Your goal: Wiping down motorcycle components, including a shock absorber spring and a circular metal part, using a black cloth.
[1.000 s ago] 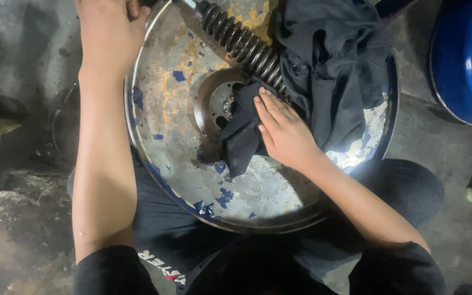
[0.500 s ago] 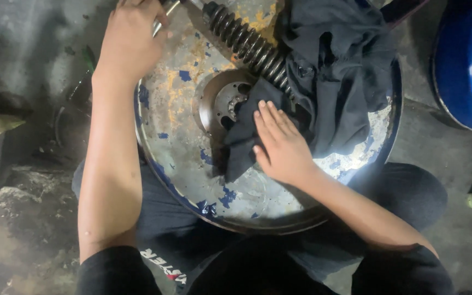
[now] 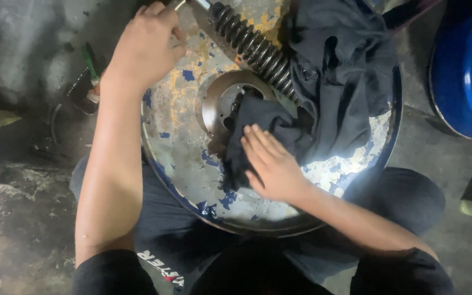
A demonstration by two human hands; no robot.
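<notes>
While the dark grey rag lies bunched and creased over the tray's centre and 2 o'clock side, your right hand presses flat on its lower fold, fingers straight and together, gripping nothing. Under that fold sits a round metal brake disc. At 12 o'clock your left hand curls shut around the end of a coil-spring shock absorber. Everything rests on a round, rusty, blue-flecked metal tray. A blue drum stands at 3 o'clock.
</notes>
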